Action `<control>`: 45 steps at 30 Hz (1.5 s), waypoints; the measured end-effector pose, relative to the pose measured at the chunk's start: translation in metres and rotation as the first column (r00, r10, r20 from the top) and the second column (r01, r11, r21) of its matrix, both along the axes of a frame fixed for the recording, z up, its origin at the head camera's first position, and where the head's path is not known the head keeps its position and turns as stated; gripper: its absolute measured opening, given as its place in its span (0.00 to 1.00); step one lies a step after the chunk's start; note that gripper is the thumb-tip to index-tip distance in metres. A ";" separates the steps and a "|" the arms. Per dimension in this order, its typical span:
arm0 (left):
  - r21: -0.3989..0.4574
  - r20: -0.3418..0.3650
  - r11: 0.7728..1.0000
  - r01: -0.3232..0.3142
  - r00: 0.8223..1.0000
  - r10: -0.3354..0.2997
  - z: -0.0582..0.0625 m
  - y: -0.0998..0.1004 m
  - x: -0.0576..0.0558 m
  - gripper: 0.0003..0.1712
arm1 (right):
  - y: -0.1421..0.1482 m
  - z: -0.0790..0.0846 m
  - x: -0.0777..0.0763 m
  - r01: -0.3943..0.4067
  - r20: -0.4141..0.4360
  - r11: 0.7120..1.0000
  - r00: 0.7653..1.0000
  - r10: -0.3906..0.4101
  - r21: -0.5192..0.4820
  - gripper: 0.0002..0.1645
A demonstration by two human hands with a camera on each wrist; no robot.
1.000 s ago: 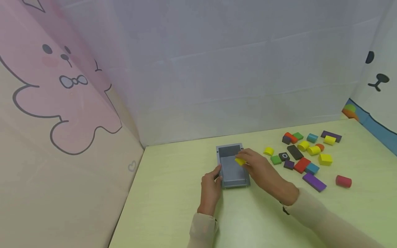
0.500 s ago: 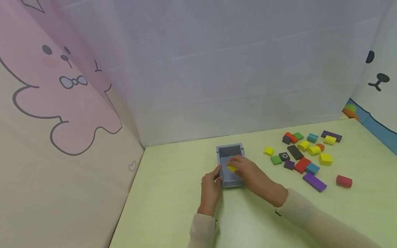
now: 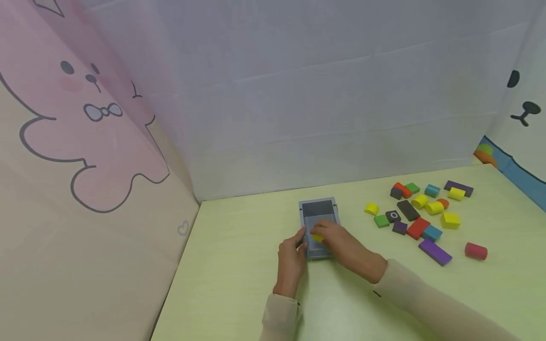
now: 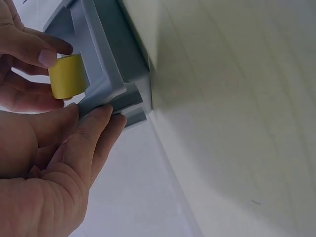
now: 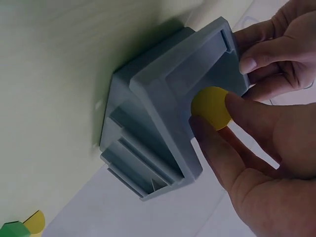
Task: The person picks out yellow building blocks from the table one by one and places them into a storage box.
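The grey rectangular box (image 3: 316, 201) stands open side up on the table (image 3: 230, 265), its left rim gripped by the left hand (image 3: 292, 259). The yellow cylindrical block (image 5: 210, 106), flat-ended, is pinched by the right hand (image 3: 343, 241) over the opening.

Tray (image 3: 319, 209) on table (image 3: 239, 255) | cylinder (image 5: 211, 107) at tray's opening | blocks (image 3: 408, 210) right of tray | curtain (image 3: 281, 94) behind table

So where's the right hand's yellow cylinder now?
In the head view, right of the left hand: the right hand pinches the yellow cylinder over the grey box.
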State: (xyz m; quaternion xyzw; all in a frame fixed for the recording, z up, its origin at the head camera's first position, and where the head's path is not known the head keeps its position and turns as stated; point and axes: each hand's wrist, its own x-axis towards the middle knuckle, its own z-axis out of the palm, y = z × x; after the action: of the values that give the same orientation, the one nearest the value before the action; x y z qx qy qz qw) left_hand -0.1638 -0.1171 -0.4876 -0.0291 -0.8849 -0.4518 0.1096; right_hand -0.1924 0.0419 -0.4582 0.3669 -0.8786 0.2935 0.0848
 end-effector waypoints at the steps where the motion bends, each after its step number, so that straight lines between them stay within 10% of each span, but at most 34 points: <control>1: -0.002 -0.001 1.000 0.000 1.000 0.000 0.000 0.000 0.000 0.26 | 0.000 -0.001 -0.001 -0.008 0.002 1.000 1.000 0.008 -0.004 0.22; 45: -0.015 0.006 1.000 -0.014 1.000 0.014 0.002 0.001 0.002 0.26 | -0.005 -0.010 -0.013 -0.174 0.051 0.980 0.984 0.169 0.101 0.18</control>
State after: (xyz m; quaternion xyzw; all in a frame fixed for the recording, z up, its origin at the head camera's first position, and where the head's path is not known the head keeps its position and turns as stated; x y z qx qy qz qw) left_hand -0.1622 -0.1163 -0.4855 -0.0226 -0.8887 -0.4445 0.1097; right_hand -0.2054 0.0365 -0.4680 0.4391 -0.8596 0.2605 0.0214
